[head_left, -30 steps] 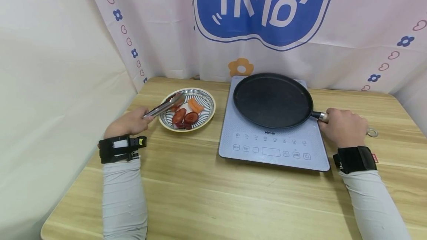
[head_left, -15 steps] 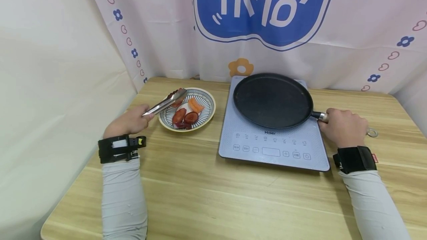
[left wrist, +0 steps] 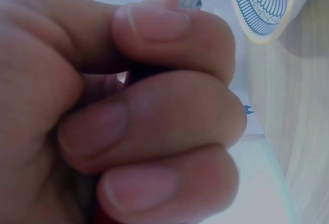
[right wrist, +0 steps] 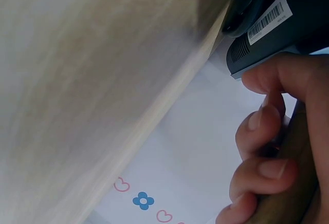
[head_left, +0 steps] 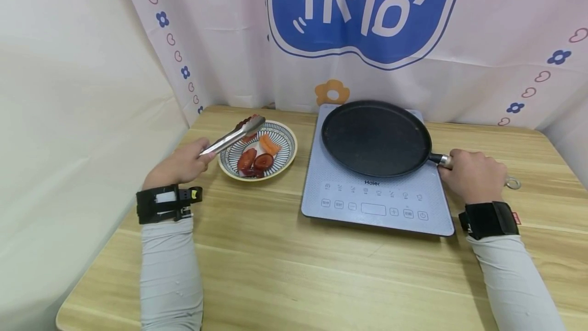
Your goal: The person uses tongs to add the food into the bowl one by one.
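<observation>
My left hand [head_left: 184, 161] grips metal tongs [head_left: 226, 142], which reach to the right over the far left rim of a patterned plate [head_left: 289, 149]. A dark red piece of food [head_left: 243, 122] shows at the tongs' tips, mostly behind the metal. On the plate lie red sausage-like pieces [head_left: 247, 159], a round dark red slice [head_left: 264, 162] and an orange piece [head_left: 269, 145]. Curled fingers [left wrist: 169, 111] fill the left wrist view. My right hand [head_left: 478, 175] holds the handle [right wrist: 288, 178] of a flat black frying pan [head_left: 376, 139], which bears no food.
Under the pan is a grey induction cooktop [head_left: 381, 226] with a touch panel along its near side. Both stand on a wooden table [head_left: 285, 269]. A printed curtain [head_left: 220, 24] hangs close behind the table, and a pale sheet [head_left: 82, 116] closes off the left side.
The tongs have risen and shifted right and away over the plate, with the dark red piece moving along at their tips. The right hand and the pan stay put.
</observation>
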Action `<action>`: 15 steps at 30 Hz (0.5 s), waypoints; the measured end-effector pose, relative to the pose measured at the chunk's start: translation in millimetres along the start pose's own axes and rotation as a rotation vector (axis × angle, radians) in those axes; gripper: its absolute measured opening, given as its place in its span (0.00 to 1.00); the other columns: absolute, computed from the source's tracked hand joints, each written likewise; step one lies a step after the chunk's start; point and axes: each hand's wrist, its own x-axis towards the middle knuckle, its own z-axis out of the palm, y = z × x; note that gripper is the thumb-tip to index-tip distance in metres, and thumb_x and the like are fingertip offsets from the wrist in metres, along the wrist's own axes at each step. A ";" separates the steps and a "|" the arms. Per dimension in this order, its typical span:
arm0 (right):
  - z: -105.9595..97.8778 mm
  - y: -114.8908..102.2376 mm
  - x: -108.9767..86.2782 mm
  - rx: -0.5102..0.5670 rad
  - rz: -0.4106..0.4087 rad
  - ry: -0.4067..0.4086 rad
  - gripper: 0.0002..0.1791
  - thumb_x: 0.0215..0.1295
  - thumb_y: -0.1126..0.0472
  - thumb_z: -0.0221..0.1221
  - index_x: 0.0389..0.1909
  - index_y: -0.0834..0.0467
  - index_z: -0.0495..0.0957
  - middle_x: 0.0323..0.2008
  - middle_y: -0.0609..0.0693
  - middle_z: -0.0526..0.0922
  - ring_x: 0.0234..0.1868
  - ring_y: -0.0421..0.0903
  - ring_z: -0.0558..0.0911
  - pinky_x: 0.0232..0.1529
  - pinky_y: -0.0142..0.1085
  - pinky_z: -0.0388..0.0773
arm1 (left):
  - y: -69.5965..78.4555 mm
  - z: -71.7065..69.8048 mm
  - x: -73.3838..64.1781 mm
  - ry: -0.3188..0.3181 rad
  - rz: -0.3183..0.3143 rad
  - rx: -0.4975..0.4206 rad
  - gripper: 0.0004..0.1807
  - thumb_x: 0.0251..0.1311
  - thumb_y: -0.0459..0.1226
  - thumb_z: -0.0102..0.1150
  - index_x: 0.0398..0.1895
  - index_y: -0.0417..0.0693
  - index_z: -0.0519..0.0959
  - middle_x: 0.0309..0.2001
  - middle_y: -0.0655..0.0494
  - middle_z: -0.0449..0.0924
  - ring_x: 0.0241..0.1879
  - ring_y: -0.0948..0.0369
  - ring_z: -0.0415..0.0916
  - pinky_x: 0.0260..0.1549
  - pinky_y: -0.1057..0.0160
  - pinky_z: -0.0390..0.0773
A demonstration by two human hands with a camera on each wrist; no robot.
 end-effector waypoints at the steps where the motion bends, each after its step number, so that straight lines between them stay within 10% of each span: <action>1: -0.2 0.0 -0.1 0.000 0.000 0.000 0.17 0.63 0.55 0.66 0.21 0.59 0.73 0.14 0.52 0.67 0.17 0.54 0.67 0.19 0.46 0.58 | 0.2 0.2 0.5 0.000 0.003 0.001 0.11 0.83 0.38 0.44 0.50 0.37 0.70 0.33 0.48 0.75 0.30 0.55 0.70 0.31 0.59 0.71; 15: 0.1 0.3 0.4 0.003 0.000 0.002 0.16 0.63 0.56 0.66 0.22 0.59 0.73 0.14 0.52 0.67 0.17 0.54 0.67 0.18 0.46 0.59 | 4.5 2.6 4.0 0.018 0.054 0.039 0.11 0.82 0.39 0.46 0.49 0.38 0.71 0.36 0.46 0.75 0.36 0.52 0.74 0.35 0.55 0.74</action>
